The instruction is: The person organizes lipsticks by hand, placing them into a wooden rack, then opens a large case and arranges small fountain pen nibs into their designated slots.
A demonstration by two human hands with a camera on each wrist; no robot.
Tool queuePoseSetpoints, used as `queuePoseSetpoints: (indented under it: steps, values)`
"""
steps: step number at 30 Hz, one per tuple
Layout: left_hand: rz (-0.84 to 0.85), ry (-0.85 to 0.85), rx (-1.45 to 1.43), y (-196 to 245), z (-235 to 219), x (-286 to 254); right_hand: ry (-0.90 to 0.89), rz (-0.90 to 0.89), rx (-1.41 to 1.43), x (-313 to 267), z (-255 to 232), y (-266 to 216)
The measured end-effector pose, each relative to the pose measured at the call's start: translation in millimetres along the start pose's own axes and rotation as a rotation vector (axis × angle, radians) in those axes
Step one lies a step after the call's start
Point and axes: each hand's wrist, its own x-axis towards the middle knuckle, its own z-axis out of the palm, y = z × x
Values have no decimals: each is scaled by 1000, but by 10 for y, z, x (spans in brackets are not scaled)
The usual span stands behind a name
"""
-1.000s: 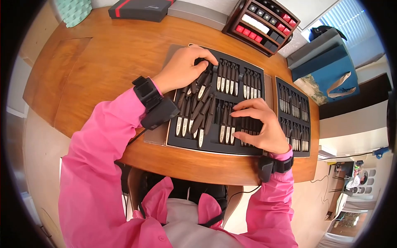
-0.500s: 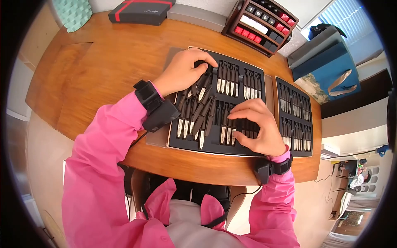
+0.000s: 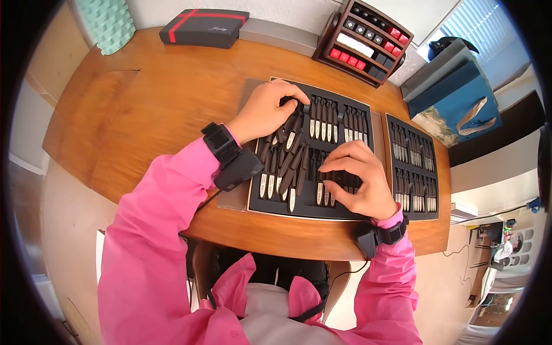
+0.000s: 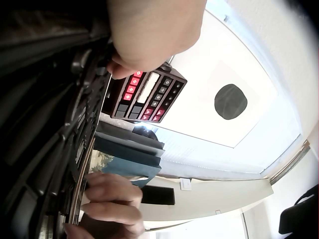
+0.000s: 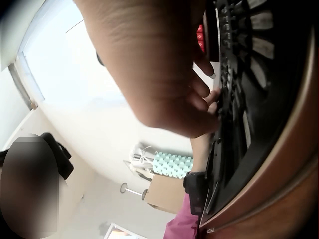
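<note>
A black tray (image 3: 276, 210) lies on the wooden table, its compartments holding rows of slim dark sticks (image 3: 324, 118) with pale labelled ends. More of these sticks lie piled loosely and crossing one another over its left part (image 3: 290, 167). My left hand (image 3: 270, 109) is over the far left of the tray, index fingertip at a divider by the upper row, thumb below and apart from it. My right hand (image 3: 362, 181) arches over the lower right compartment, thumb and fingertips close to a short row of sticks (image 3: 326, 195), with a gap between them.
A second filled tray (image 3: 415, 167) stands to the right. At the back are a dark box with red ribbon (image 3: 204, 29), a brown rack with red, white and black small boxes (image 3: 365, 43), a blue gift bag (image 3: 454, 103) and a mint textured object (image 3: 106, 26).
My right thumb and fingers have drawn closer together over the lower row. The left hand keeps its place at the tray. The head view has shifted slightly.
</note>
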Motion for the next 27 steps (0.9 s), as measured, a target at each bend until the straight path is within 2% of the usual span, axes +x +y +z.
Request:
queuePoseSetpoints:
  steps: [7, 12, 18, 27]
  values:
    - [-24, 0, -25, 16, -7, 1, -70, -234, -200, 216, 221, -85]
    - [-11, -2, -16, 23, -4, 3, -90, -210, -232, 177, 198, -51]
    - [1, -1, -13, 34, -11, 5, 94, -179, -155, 71, 46, -39]
    - [3, -5, -38, 12, -5, 3, 166, -97, -171, -47, 35, 16]
